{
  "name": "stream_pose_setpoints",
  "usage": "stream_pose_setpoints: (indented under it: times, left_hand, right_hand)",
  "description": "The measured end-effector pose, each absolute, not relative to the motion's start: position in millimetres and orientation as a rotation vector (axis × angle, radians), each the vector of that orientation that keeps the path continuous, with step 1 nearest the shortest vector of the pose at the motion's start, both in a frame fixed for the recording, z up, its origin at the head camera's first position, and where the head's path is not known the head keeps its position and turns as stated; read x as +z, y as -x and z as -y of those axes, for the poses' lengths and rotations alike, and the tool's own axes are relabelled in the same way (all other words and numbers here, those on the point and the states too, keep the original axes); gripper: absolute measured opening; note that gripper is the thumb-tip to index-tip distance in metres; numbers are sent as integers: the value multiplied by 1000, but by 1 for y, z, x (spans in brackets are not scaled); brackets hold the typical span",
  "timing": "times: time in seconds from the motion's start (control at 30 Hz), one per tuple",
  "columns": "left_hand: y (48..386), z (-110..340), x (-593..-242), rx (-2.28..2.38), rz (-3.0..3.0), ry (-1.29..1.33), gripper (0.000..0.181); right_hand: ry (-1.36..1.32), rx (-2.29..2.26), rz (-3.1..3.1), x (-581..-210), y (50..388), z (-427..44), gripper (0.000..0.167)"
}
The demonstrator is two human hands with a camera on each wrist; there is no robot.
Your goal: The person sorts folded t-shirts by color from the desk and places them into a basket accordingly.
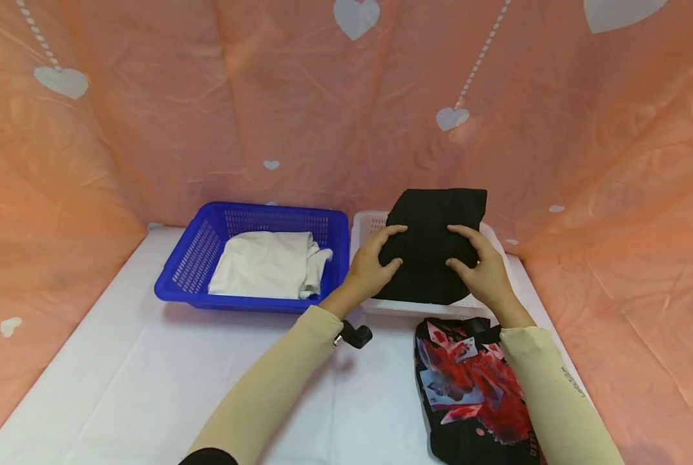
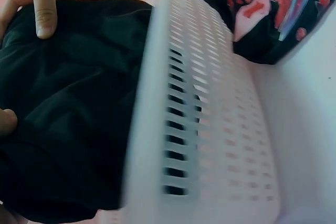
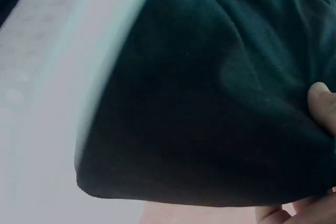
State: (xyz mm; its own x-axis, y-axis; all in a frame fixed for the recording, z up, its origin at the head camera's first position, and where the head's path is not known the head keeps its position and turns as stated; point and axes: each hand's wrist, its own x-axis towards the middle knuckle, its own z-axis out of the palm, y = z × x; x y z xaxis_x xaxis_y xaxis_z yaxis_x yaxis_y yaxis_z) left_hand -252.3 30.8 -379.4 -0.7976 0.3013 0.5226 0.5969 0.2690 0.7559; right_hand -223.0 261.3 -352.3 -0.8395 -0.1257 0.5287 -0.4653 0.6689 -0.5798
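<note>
A folded black cloth (image 1: 427, 245), likely a garment, is held by both hands at the white basket (image 1: 381, 308). Its lower part sits inside the rim, while its top stands up above the back. My left hand (image 1: 371, 263) grips the cloth's left side and my right hand (image 1: 486, 268) its right side. In the right wrist view the right thumb (image 3: 323, 103) presses the near face, with fingertips under the lower edge. The left wrist view shows the cloth (image 2: 73, 98) beside the perforated basket wall (image 2: 210, 129); most of the left hand is out of that frame.
Left of the white basket stands a blue basket (image 1: 253, 303) with a folded white cloth (image 1: 265, 265) in it. A black garment with a red print (image 1: 474, 387) lies on the white table (image 1: 148, 381), in front of the white basket. An orange curtain (image 1: 299, 103) surrounds the table.
</note>
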Motion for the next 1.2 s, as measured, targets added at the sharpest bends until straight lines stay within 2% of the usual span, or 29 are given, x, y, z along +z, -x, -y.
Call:
stream_pose_setpoints:
  times: [0.27, 0.53, 1.2]
  left_hand:
    - [265, -40, -401, -1544, 2463, 696, 58]
    - [267, -39, -407, -1464, 2667, 646, 60]
    - [291, -60, -416, -1545, 2821, 412, 55]
  right_hand:
    - [-407, 1146, 2519, -377, 235, -268, 61]
    - [-340, 1298, 2647, -398, 247, -272, 60]
    - [-237, 1303, 2802, -415, 275, -282, 58]
